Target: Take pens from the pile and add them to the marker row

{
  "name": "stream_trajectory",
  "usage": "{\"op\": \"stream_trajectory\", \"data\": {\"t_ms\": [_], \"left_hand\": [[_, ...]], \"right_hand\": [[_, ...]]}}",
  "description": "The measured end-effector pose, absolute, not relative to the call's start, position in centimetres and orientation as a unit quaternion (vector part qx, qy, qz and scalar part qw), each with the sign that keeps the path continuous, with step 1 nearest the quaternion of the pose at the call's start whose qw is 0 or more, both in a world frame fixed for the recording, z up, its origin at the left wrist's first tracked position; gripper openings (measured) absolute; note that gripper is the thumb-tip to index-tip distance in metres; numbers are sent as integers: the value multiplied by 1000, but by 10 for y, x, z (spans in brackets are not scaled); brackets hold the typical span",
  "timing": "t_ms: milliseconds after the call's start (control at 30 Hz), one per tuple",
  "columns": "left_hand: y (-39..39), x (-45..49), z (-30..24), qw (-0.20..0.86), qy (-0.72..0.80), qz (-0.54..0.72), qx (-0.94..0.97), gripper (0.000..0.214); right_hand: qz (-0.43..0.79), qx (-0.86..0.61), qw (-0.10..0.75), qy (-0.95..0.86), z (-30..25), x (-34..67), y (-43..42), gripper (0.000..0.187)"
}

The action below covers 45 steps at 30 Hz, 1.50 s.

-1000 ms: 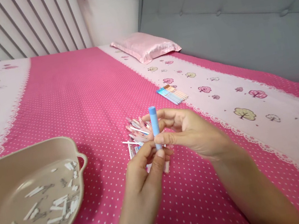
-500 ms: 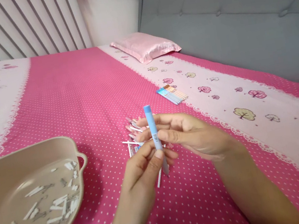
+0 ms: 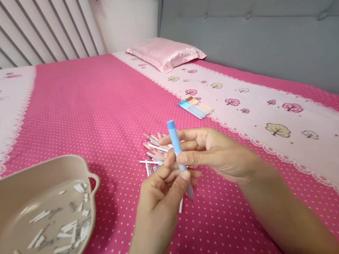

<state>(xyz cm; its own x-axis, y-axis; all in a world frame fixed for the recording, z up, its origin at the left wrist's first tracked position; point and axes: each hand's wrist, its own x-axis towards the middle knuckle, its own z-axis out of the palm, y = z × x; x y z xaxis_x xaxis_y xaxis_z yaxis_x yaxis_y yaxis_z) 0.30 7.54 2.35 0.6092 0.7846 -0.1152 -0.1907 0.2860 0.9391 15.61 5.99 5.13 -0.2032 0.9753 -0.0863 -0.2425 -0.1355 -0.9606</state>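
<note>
A light blue pen (image 3: pixel 175 143) stands nearly upright between both hands over the pink dotted bedsheet (image 3: pixel 95 109). My right hand (image 3: pixel 212 152) pinches its middle with thumb and fingers. My left hand (image 3: pixel 162 189) is closed on the lower part of the pen, thumb against the barrel. Behind the hands lies a small pile of pens and thin white strips (image 3: pixel 154 151), partly hidden by my fingers.
A beige heart-shaped tray (image 3: pixel 31 176) at the lower left holds several white paper scraps. A row of pastel pens (image 3: pixel 195 106) lies farther right on the sheet. A pink pillow (image 3: pixel 165 52) and a grey padded headboard (image 3: pixel 261 12) stand behind.
The pen was tilted left half a second ago and is now back near upright. My left fingers have shifted along its lower barrel.
</note>
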Motion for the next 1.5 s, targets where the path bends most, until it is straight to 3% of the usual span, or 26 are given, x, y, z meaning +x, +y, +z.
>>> {"op": "stream_trajectory", "data": {"t_ms": [100, 267, 433, 733, 1333, 1500], "left_hand": [[77, 6, 21, 708, 323, 349, 521, 26], [77, 7, 21, 626, 384, 376, 565, 10], [75, 7, 21, 594, 439, 396, 546, 13], [76, 0, 26, 741, 282, 315, 522, 24], [80, -1, 21, 746, 333, 293, 496, 24], [80, -1, 21, 734, 335, 315, 500, 16]], "right_hand": [[626, -427, 483, -439, 51, 154, 60, 44], [615, -435, 477, -452, 50, 150, 61, 40], [620, -423, 473, -461, 48, 147, 63, 41], [650, -385, 474, -452, 50, 158, 60, 31], [617, -430, 453, -479, 50, 158, 61, 36], [624, -420, 449, -483, 49, 155, 61, 38]]}}
